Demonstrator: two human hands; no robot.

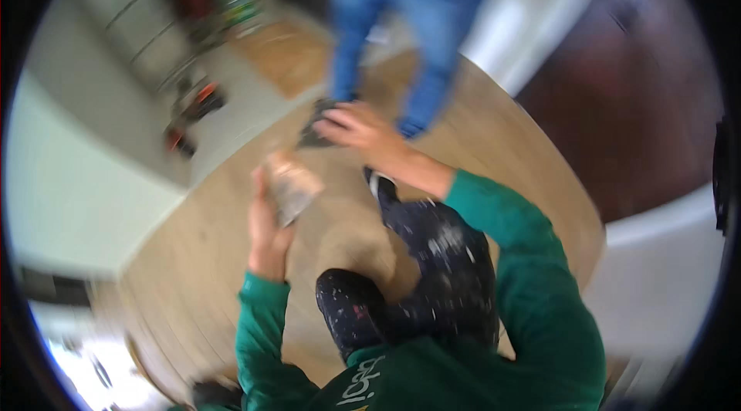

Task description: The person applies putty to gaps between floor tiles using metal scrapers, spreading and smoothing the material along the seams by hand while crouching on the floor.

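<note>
My left hand (268, 222) is closed on a blurred tan-and-silver flat object (295, 189), held upward at the middle left. My right hand (363, 133) is closed on a dark grey object (315, 124), a little above and to the right of it; its exact shape is smeared by motion. The two objects are apart. Below them are my legs in dark, paint-spattered trousers (440, 272).
A person in blue jeans (428, 33) stands ahead on the wood floor (193, 249). Beyond lie a cardboard sheet (274, 56) and orange-black tools (207, 96) at the upper left. Pale walls (73, 172) and a dark reddish floor (587, 125) flank the space.
</note>
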